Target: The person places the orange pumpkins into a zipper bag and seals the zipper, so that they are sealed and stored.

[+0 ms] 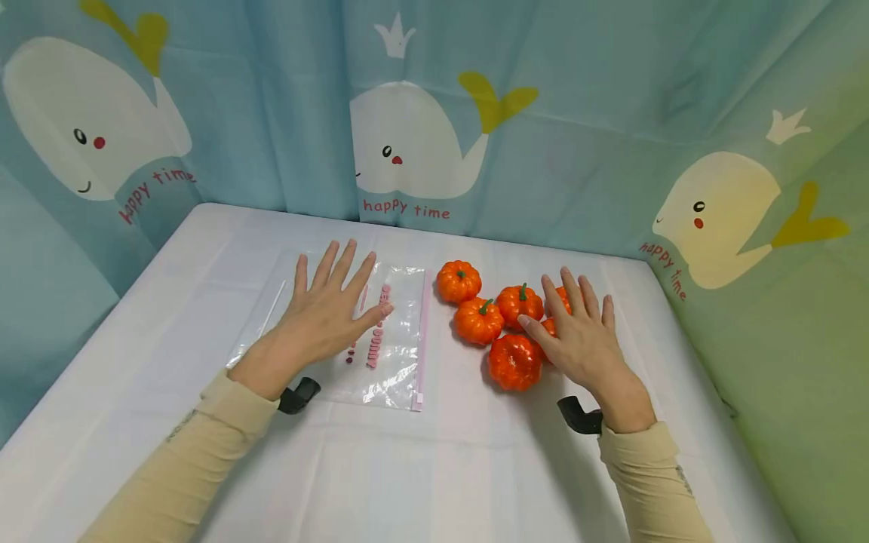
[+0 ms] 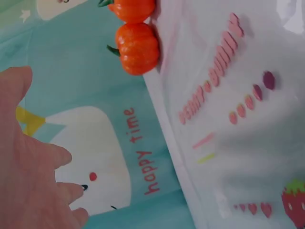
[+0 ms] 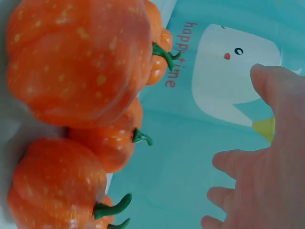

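In the head view a clear plastic zipper bag [image 1: 400, 377] with a pink slider edge and pink lettering lies flat on the table. My left hand [image 1: 326, 313] is over the bag's left part with fingers spread, holding nothing. To the bag's right sits a cluster of several small orange toy pumpkins [image 1: 478, 321] with green stems. One pumpkin [image 1: 514, 363] at the front shows no stem. Spread above the right side of the cluster, my right hand [image 1: 580, 335] holds nothing and partly hides some pumpkins. In the right wrist view, its fingers are apart from the large near pumpkin [image 3: 78, 62].
The white table [image 1: 380, 483] runs back to a blue curtain [image 1: 577, 181] printed with whales, which also hangs along both sides. A black wrist strap piece [image 1: 299, 396] shows below the left hand, another black piece [image 1: 579, 415] by the right wrist.
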`<act>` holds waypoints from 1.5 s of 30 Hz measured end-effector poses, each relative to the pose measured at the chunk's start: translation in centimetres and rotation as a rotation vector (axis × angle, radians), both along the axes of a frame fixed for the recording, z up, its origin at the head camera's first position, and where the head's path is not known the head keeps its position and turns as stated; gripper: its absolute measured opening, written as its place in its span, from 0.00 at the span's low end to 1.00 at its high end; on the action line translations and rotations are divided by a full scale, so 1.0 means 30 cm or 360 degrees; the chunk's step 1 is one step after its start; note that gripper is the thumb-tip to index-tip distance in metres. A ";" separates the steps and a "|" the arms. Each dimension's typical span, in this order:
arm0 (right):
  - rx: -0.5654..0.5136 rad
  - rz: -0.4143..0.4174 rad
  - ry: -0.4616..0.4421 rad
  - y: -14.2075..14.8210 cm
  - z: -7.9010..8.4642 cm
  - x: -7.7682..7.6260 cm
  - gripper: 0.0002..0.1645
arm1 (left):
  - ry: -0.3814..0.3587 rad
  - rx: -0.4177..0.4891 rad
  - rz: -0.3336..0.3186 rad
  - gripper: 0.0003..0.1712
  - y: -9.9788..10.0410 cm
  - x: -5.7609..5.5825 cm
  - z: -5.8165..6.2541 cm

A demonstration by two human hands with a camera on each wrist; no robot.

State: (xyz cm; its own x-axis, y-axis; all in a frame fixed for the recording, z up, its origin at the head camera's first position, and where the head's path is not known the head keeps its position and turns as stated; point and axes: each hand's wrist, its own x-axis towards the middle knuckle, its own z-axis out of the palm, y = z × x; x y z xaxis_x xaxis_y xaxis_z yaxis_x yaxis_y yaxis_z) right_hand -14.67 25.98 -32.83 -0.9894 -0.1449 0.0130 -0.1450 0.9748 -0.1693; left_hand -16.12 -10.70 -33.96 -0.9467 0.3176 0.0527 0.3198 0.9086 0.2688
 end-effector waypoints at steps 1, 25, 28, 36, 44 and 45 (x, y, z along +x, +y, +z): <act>-0.0010 0.0003 0.0000 -0.004 -0.002 0.001 0.51 | -0.0001 0.0004 -0.0006 0.49 0.005 -0.002 -0.002; -0.0302 0.0053 -0.0045 -0.040 -0.109 0.056 0.48 | -0.0134 0.0262 -0.0037 0.50 0.147 0.037 -0.106; -0.0352 0.0099 -0.0003 -0.047 -0.109 0.050 0.44 | -0.0163 0.0291 -0.0030 0.50 0.159 0.033 -0.126; -0.0446 0.0152 0.0087 -0.070 -0.076 0.044 0.26 | -0.0271 0.0142 -0.0097 0.49 0.211 0.024 -0.156; -0.0316 0.0192 -0.0008 -0.066 -0.105 0.030 0.19 | -0.0362 0.0075 -0.0062 0.49 0.240 0.018 -0.184; -0.0306 0.0187 -0.0031 -0.063 -0.109 0.030 0.20 | -0.0374 0.0068 -0.0060 0.49 0.244 0.019 -0.188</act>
State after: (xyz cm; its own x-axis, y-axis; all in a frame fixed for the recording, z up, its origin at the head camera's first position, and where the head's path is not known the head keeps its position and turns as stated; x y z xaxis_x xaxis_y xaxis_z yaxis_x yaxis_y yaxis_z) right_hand -13.78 24.10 -36.09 -0.9662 -0.2556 0.0327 -0.2504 0.9011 -0.3541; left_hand -15.54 -3.38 -39.60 -0.9222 0.3550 -0.1533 0.2774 0.8835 0.3774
